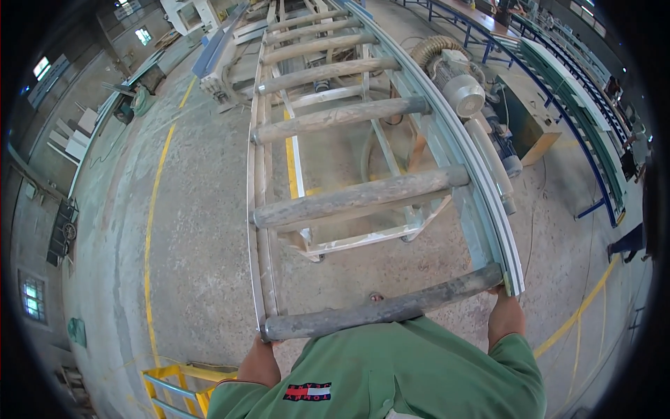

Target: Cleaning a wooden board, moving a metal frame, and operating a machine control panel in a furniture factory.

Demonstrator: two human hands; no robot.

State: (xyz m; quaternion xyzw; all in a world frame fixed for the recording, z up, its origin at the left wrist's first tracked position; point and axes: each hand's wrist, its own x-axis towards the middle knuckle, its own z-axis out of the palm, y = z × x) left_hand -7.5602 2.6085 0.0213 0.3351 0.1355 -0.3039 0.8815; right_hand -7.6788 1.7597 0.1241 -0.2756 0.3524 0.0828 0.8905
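I stand at the near end of a roller conveyor [349, 199] with thick grey rollers. A long pale grey-green profile [481, 202] lies along its right side and runs far ahead. My right hand [501, 292] grips the near end of that profile from below, just past the nearest roller [380, 311]. My left hand [269, 341] is at the near left corner, under the pale left rail [259, 230]. Its fingers are hidden by the rail and roller end. My green shirt covers the lower middle of the view.
An electric motor with a ribbed hose [457, 87] and a wooden box [534, 129] stand right of the conveyor. Blue racks holding green-edged sheets [586, 119] line the far right. A yellow frame [174, 387] sits at lower left. Yellow lines [150, 216] mark the concrete floor.
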